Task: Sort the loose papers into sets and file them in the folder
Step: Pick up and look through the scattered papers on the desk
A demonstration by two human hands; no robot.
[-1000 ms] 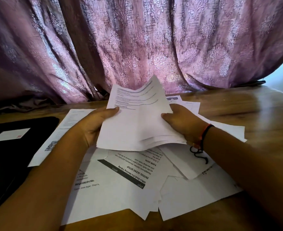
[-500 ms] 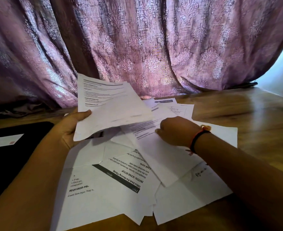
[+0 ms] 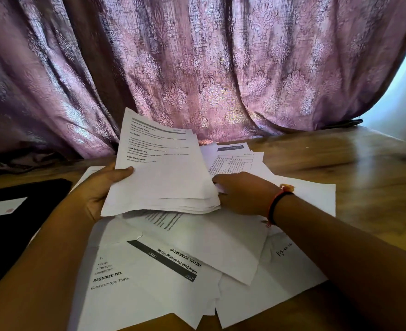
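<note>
Head view: left hand grips the stack, centre. Right hand, lately on the loose papers at 5 o'clock, now meets the stack's right edge, grip hidden. Folder lies at 9 o'clock; sorting continues.

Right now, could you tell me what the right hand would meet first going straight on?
Most likely the held stack of papers: the right hand points left at its right edge, though whether the fingertips touch it is unclear.
</note>
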